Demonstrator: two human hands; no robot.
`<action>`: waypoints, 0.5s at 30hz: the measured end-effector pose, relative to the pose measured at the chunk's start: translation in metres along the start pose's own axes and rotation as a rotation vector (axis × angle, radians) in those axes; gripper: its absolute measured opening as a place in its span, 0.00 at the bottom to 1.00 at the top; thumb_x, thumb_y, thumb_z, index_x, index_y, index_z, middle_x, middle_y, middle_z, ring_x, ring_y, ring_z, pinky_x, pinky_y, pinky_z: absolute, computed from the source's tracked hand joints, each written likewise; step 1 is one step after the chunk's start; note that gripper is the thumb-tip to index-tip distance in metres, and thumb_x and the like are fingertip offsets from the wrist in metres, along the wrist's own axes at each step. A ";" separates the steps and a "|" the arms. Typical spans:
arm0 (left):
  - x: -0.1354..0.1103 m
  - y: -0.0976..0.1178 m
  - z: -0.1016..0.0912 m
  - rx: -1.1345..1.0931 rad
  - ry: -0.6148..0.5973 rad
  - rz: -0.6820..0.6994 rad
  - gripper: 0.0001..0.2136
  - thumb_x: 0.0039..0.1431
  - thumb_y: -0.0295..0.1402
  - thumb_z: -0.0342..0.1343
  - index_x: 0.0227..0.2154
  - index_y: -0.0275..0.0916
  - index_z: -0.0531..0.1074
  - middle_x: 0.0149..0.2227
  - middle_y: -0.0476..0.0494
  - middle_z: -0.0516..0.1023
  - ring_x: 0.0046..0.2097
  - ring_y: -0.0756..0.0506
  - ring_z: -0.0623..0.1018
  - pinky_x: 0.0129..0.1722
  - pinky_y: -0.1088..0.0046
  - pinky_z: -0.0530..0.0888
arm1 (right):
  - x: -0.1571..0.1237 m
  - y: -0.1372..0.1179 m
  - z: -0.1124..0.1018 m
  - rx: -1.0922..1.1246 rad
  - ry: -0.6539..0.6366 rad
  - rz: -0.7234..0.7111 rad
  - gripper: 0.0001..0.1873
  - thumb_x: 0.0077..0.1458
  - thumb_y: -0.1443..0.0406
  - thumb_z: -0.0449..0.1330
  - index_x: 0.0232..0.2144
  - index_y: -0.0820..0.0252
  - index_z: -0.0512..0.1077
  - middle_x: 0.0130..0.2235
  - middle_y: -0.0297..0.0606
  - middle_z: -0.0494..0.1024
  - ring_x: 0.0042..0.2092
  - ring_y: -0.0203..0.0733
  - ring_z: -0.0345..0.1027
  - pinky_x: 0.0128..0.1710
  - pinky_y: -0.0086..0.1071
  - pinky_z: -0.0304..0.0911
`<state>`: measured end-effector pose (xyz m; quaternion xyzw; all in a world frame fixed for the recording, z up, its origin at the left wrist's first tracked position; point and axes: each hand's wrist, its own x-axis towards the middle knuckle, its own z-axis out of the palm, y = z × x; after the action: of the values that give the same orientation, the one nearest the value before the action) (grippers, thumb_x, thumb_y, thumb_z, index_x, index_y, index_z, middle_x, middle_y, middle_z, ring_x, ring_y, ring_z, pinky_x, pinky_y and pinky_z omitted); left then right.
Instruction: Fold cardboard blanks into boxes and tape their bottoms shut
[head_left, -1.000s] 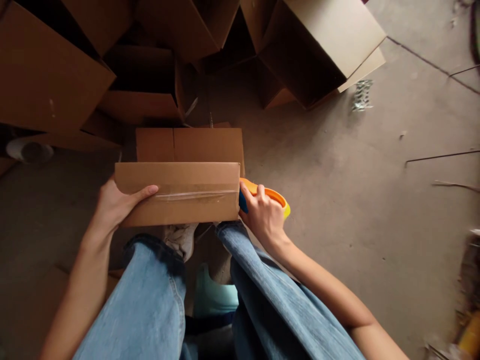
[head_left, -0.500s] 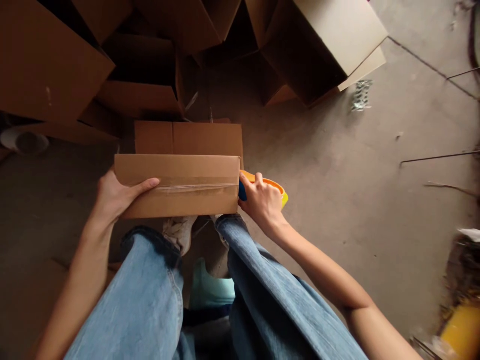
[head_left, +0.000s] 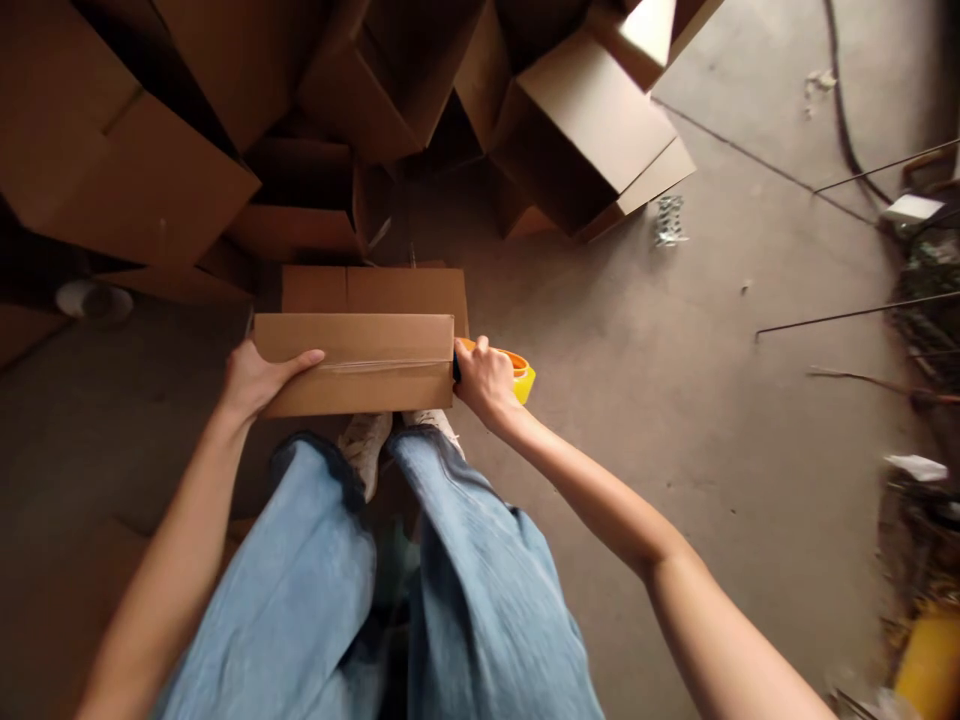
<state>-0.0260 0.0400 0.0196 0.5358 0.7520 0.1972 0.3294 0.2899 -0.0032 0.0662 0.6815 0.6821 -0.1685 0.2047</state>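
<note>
A cardboard box [head_left: 360, 390] is held level in front of my knees, with a strip of clear tape along the seam of the side facing me. My left hand [head_left: 259, 378] grips its left end, thumb lying over the seam side and fingers hidden behind. At the right end, my right hand [head_left: 486, 378] is closed around a tape dispenser with a yellow roll [head_left: 525, 384], an orange ring and a dark blue part pressed near the box's edge. Most of the dispenser is covered by my fingers. Behind the box shows another brown cardboard panel [head_left: 405, 288]; whether it is joined cannot be told.
Several open cardboard boxes [head_left: 592, 110] are heaped across the far side. A white roll [head_left: 94, 300] lies at the left. On the concrete floor [head_left: 637, 400] are a crumpled silvery packet [head_left: 669, 220] and a thin rod [head_left: 855, 313]. Clutter and a yellow object [head_left: 930, 665] line the right edge.
The view has shifted, so the box and both hands look smaller and the floor at right shows more. My knees have come closer together, mostly hiding the teal object between them. Both grips stay the same.
</note>
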 end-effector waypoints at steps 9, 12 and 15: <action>-0.002 0.005 -0.003 -0.034 -0.018 0.000 0.36 0.37 0.54 0.70 0.47 0.37 0.76 0.48 0.34 0.81 0.50 0.33 0.80 0.50 0.58 0.77 | -0.002 -0.010 -0.013 0.004 0.017 -0.041 0.21 0.57 0.69 0.62 0.53 0.69 0.74 0.49 0.61 0.76 0.46 0.49 0.74 0.40 0.32 0.66; -0.003 0.005 -0.002 -0.061 -0.020 0.007 0.35 0.40 0.53 0.70 0.49 0.36 0.75 0.50 0.33 0.81 0.51 0.34 0.80 0.51 0.60 0.77 | -0.001 -0.010 -0.016 -0.010 0.030 -0.056 0.19 0.58 0.70 0.61 0.51 0.70 0.75 0.48 0.63 0.77 0.47 0.51 0.74 0.41 0.33 0.66; -0.003 0.006 -0.003 -0.050 -0.014 -0.011 0.37 0.40 0.54 0.70 0.51 0.35 0.74 0.51 0.30 0.80 0.53 0.32 0.79 0.53 0.58 0.75 | -0.008 -0.006 -0.013 -0.018 0.046 -0.073 0.19 0.57 0.67 0.62 0.51 0.67 0.76 0.48 0.59 0.78 0.48 0.50 0.74 0.43 0.33 0.65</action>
<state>-0.0235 0.0395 0.0262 0.5249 0.7474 0.2101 0.3491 0.2833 -0.0037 0.0808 0.6579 0.7126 -0.1541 0.1889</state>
